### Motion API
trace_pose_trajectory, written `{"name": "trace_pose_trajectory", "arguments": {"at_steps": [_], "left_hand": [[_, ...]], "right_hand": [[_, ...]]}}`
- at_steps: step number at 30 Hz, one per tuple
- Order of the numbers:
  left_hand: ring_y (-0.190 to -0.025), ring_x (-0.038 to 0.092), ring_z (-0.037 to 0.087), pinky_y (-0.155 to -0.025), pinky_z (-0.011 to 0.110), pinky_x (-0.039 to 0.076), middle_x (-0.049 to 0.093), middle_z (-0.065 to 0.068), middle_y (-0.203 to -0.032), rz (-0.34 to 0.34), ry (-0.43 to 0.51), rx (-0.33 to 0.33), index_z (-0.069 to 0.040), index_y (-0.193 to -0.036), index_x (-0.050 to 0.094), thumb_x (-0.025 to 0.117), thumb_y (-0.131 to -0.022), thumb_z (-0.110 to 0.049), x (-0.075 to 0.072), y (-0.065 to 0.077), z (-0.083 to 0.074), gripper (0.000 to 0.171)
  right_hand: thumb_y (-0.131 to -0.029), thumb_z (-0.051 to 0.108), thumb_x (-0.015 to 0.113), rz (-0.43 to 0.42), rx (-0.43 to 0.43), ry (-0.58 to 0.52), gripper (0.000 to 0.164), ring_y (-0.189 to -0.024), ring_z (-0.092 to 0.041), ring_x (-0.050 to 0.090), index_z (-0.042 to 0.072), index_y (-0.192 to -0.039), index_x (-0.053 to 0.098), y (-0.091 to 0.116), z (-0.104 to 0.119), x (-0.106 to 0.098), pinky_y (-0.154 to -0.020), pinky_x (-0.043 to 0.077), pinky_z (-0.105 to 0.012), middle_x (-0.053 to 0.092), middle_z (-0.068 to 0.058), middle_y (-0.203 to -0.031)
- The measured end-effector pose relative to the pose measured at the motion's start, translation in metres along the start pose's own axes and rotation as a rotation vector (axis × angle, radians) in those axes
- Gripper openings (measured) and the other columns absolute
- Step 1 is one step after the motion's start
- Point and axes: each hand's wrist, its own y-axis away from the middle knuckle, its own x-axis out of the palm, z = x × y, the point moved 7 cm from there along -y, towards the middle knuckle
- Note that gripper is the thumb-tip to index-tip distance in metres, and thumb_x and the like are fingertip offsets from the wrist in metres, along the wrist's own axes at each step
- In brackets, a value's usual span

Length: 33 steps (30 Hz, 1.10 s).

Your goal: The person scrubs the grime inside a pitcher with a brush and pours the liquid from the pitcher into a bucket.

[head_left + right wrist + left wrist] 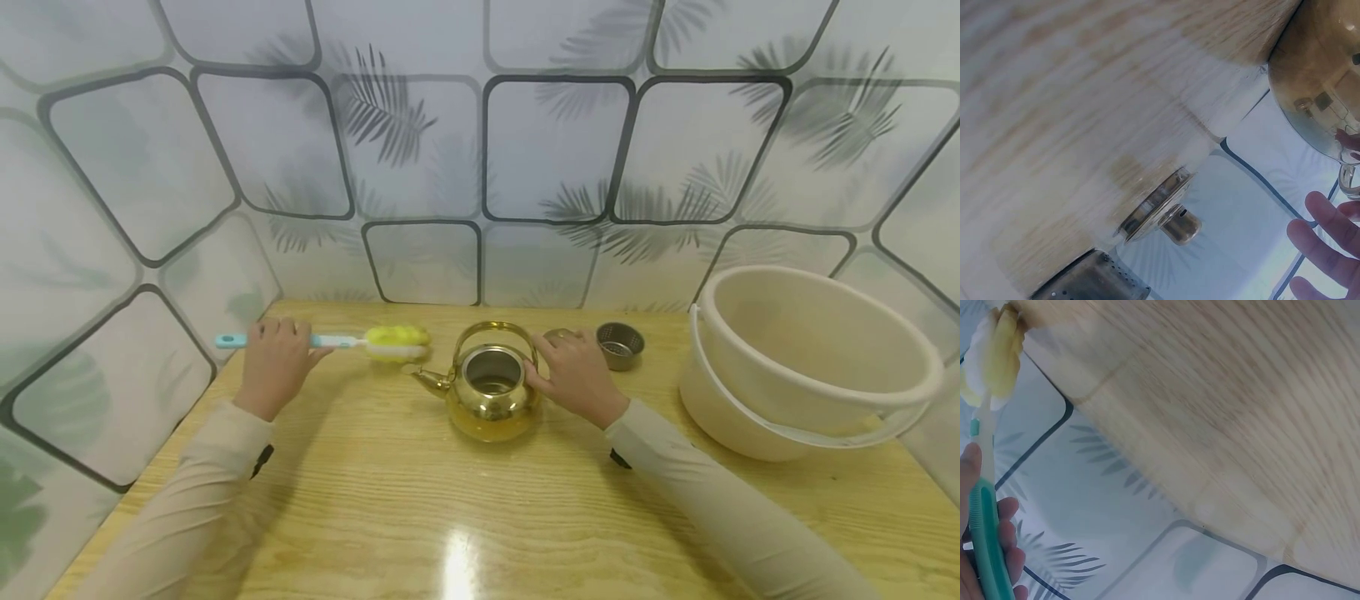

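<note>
My left hand [276, 365] grips the teal-and-white handle [986, 537] of a sponge brush, its yellow-and-white head [396, 343] pointing right toward the kettle. The brush is held over the left back part of the table. A shiny gold kettle [491, 408] stands lidless, spout to the left, its hoop handle [495, 327] upright. At the kettle's right side, my right hand [577, 375] pinches the hoop handle near its base with thumb and forefinger. In the right wrist view the other fingers [1329, 256] extend loosely apart; the thumb is outside that view.
Behind my right hand lies the kettle's lid [1157, 206], with its knob turned sideways in the right wrist view. Beside it sits a perforated metal strainer [620, 346]. A large cream bucket [787, 417] stands at the right. Patterned wall covering [555, 150] borders the wooden table [420, 500].
</note>
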Motion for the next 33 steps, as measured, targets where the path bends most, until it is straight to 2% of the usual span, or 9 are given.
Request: {"name": "trace_pose_trajectory", "arguments": {"at_steps": [5,13,15,17,20,21,24,27,33], "left_hand": [[-0.051,0.044,0.028,-0.05,0.035,0.035,0.043,0.01,-0.053,0.039,0.008,0.024,-0.002,-0.062,0.042,0.07,-0.075,-0.041,0.004,0.003,0.002,0.05],[-0.048,0.044,0.025,-0.051,0.035,0.035,0.044,0.008,-0.051,0.113,0.008,0.047,-0.005,-0.062,0.041,0.071,-0.076,-0.04,0.015,0.011,0.005,0.048],[-0.047,0.044,0.025,-0.05,0.036,0.036,0.042,0.007,-0.05,0.108,0.009,0.054,-0.006,-0.06,0.039,0.06,-0.085,-0.047,0.016,0.013,0.005,0.052],[-0.046,0.044,0.025,-0.049,0.036,0.036,0.04,0.006,-0.049,0.095,0.01,0.063,-0.007,-0.059,0.037,0.038,-0.094,-0.055,0.017,0.016,0.005,0.06],[-0.044,0.042,0.024,-0.048,0.036,0.035,0.036,0.004,-0.047,0.092,0.01,0.071,-0.008,-0.058,0.034,0.002,-0.092,-0.059,0.017,0.019,0.004,0.069],[-0.044,0.041,0.023,-0.048,0.035,0.035,0.036,0.004,-0.047,0.101,0.012,0.071,-0.008,-0.058,0.034,0.003,-0.092,-0.058,0.017,0.019,0.004,0.068],[-0.044,0.039,0.021,-0.047,0.033,0.034,0.036,0.004,-0.047,0.156,0.01,0.065,-0.008,-0.057,0.035,0.036,-0.095,-0.054,0.021,0.022,0.004,0.06],[-0.045,0.039,0.02,-0.047,0.032,0.034,0.038,0.004,-0.047,0.238,0.011,0.048,-0.008,-0.057,0.037,0.065,-0.084,-0.041,0.028,0.025,0.005,0.051],[-0.045,0.039,0.02,-0.048,0.033,0.036,0.038,0.003,-0.047,0.329,0.03,0.027,-0.008,-0.057,0.038,0.066,-0.084,-0.039,0.037,0.031,0.005,0.049]], "right_hand": [[-0.084,0.034,0.058,-0.008,-0.004,0.0,0.04,-0.069,-0.023,0.065,0.009,-0.114,0.064,0.0,0.0,0.0,-0.069,0.047,-0.044,0.069,-0.005,-0.072],[-0.083,0.033,0.057,-0.019,-0.009,-0.015,0.039,-0.068,-0.024,0.064,0.009,-0.113,0.064,0.0,0.001,-0.003,-0.068,0.046,-0.043,0.069,-0.005,-0.072],[-0.083,0.033,0.057,-0.019,-0.009,-0.014,0.039,-0.068,-0.024,0.064,0.009,-0.113,0.064,0.0,0.001,-0.003,-0.068,0.046,-0.043,0.069,-0.005,-0.073],[-0.084,0.033,0.057,-0.016,-0.007,-0.014,0.039,-0.068,-0.024,0.064,0.009,-0.113,0.064,0.0,0.001,-0.003,-0.069,0.046,-0.043,0.069,-0.005,-0.073],[-0.084,0.033,0.057,-0.009,-0.004,-0.011,0.038,-0.068,-0.023,0.064,0.009,-0.112,0.064,0.0,0.001,-0.002,-0.069,0.045,-0.042,0.07,-0.005,-0.073],[-0.084,0.033,0.057,-0.007,-0.003,-0.011,0.038,-0.068,-0.023,0.064,0.009,-0.112,0.064,0.0,0.0,-0.002,-0.069,0.045,-0.042,0.07,-0.005,-0.073],[-0.084,0.034,0.056,-0.007,-0.002,-0.011,0.038,-0.068,-0.023,0.064,0.009,-0.111,0.065,0.0,0.0,-0.002,-0.068,0.045,-0.042,0.07,-0.005,-0.073],[-0.083,0.034,0.057,-0.011,-0.005,-0.015,0.038,-0.068,-0.023,0.064,0.009,-0.111,0.064,0.0,0.001,-0.002,-0.068,0.045,-0.042,0.07,-0.005,-0.074],[-0.083,0.033,0.057,-0.022,-0.01,-0.019,0.036,-0.064,-0.023,0.063,0.009,-0.109,0.064,0.0,0.001,-0.003,-0.067,0.045,-0.042,0.069,-0.005,-0.071]]}}
